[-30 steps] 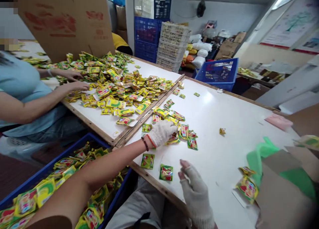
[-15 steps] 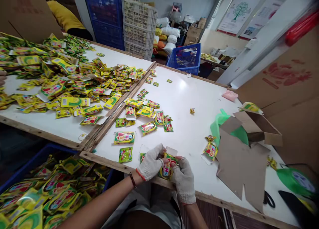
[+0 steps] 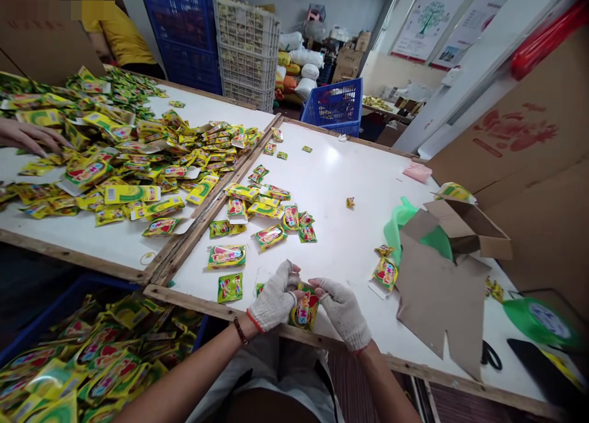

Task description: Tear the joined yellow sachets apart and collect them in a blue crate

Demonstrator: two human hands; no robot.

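Observation:
Near the table's front edge, my left hand, in a white fingerless glove, grips a small yellow, green and red candy box by its left side. My right hand, gloved alike, has its fingertips and thumb closed at the box's top right corner. The box tilts towards me, its printed face showing; its top is partly hidden by my fingers. A green sachet shows in part behind my left hand. Left of it lie another green sachet and a candy box.
A wooden ridge divides the table. Beyond it, another person's hand reaches into a heap of boxes and sachets. A blue crate of filled boxes stands below left. Cardboard and scissors lie at right.
The white flap at the top of the candy box no longer shows. My right hand has shifted right, leaving only its fingertips at the box. The other person's hand has come further into view.

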